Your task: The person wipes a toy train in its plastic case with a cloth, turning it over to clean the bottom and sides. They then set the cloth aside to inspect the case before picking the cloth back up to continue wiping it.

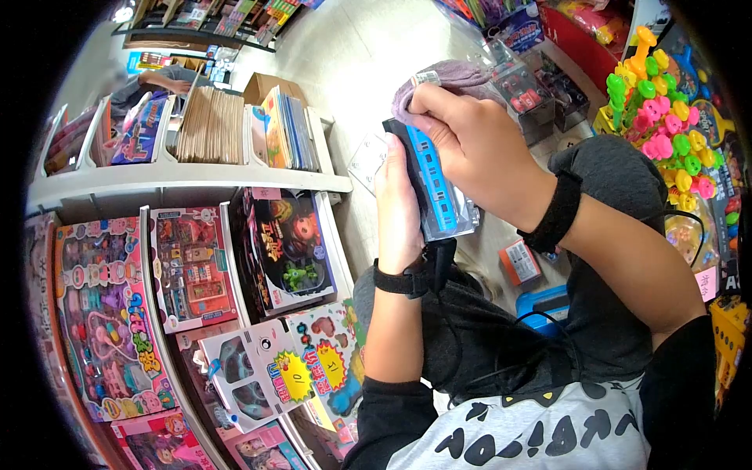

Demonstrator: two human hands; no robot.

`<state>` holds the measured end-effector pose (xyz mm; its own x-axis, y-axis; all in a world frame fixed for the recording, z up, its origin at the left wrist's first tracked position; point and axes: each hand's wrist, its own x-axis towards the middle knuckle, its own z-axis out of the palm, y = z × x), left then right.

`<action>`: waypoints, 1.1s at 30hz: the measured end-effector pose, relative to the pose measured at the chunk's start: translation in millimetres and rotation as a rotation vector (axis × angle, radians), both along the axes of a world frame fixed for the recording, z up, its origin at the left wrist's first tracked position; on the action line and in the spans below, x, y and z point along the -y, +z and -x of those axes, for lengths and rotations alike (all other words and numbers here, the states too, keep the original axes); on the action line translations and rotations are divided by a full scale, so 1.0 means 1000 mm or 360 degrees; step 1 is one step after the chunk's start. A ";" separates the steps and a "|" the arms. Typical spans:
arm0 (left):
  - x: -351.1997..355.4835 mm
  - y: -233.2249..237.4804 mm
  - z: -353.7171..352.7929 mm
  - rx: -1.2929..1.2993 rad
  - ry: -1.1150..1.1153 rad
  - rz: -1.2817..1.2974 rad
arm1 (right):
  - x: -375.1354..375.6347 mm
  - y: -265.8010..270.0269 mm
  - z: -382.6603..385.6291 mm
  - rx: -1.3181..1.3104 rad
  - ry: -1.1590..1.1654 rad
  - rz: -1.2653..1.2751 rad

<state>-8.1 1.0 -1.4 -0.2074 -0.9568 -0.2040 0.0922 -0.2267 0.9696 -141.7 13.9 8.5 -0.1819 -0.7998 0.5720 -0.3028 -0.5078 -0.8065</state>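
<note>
My left hand [399,200] is closed around a narrow clear box with a black base, tilted up in front of me. Inside the box shows a long blue toy train car [436,182] with a row of windows. At the box's upper end, my right hand [468,129] pinches a greyish-purple cloth [458,74], pressing it close against the box. A white tag sticks out of the cloth. Behind my left hand, a white card with small print [365,162] is partly hidden.
Shelves with boxed toys [110,313] stand on my left. Clear boxes [525,90], an orange-and-white carton [520,262] and a blue item [543,307] are on the floor. Colourful plastic toys [662,117] crowd the right. Beyond the shelf, a person's grey sleeve [160,82] shows.
</note>
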 end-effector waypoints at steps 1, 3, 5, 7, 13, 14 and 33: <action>-0.001 0.002 0.003 -0.0026 0.0013 0.0007 | 0.000 -0.001 -0.001 -0.0064 -0.0028 0.0015; -0.002 0.004 0.004 -0.0051 0.0030 0.0014 | 0.001 -0.003 -0.003 -0.0127 -0.0054 0.0030; -0.001 0.003 0.003 -0.0029 0.0059 0.0020 | 0.000 -0.003 -0.003 -0.0189 0.0021 -0.0033; 0.001 0.000 0.001 -0.0053 0.0070 0.0015 | 0.000 -0.005 -0.004 -0.0278 0.0005 -0.0015; 0.008 -0.009 -0.004 -0.0049 0.0160 0.0037 | 0.000 -0.010 -0.012 -0.0633 -0.0017 0.0095; 0.011 -0.011 -0.007 -0.0061 0.0195 0.0010 | 0.000 -0.011 -0.013 -0.0712 -0.0018 0.0142; 0.060 -0.012 -0.032 -0.0646 0.0504 0.0054 | -0.014 -0.014 -0.026 -0.0682 0.0429 0.0113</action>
